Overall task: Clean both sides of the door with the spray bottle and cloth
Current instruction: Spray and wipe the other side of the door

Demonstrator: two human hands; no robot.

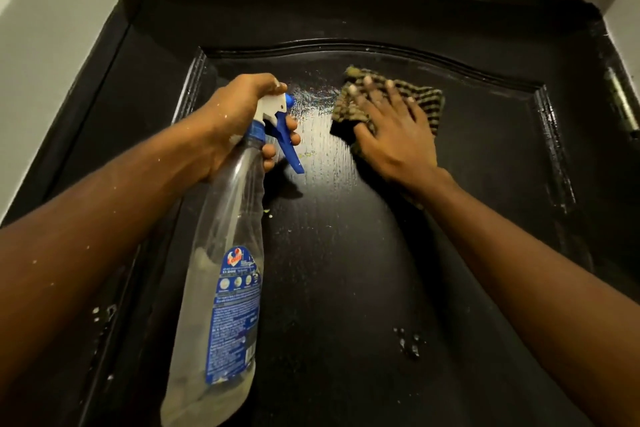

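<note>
Right now, nearest the camera, I have the spray bottle [225, 253] hanging tilted in front of the lower left part of the door [346, 270], with some cloudy liquid pooled at its base. Further up, the left hand [239, 121] is wrapped round the bottle's neck. Its fingers curl across the blue trigger [291, 149], and the nozzle is aimed at the door's raised panel. Beyond that, the right hand [391, 135] lies flat with fingers spread, pressing the striped cloth [429, 100] against the upper middle of the panel. The cloth is just beside a wet patch [311, 97] that shines between it and the nozzle. The hand is blurred, so I judge it is mid-wipe. A few droplets [408, 343] sit lower down, well apart from the cloth.

To do this step well, I would press evenly through the whole palm and sweep the cloth left across the wet patch before it runs. Then I would work downward in overlapping passes to catch those droplets. The moulded groove [550, 135] round the panel will likely trap liquid, so I would run a folded edge of cloth along it. Farthest off, the hinge [623, 104] on the right edge and the pale wall [52, 28] past the door's top edge want no spray. Only this side shows; I cannot tell the state of the other.
</note>
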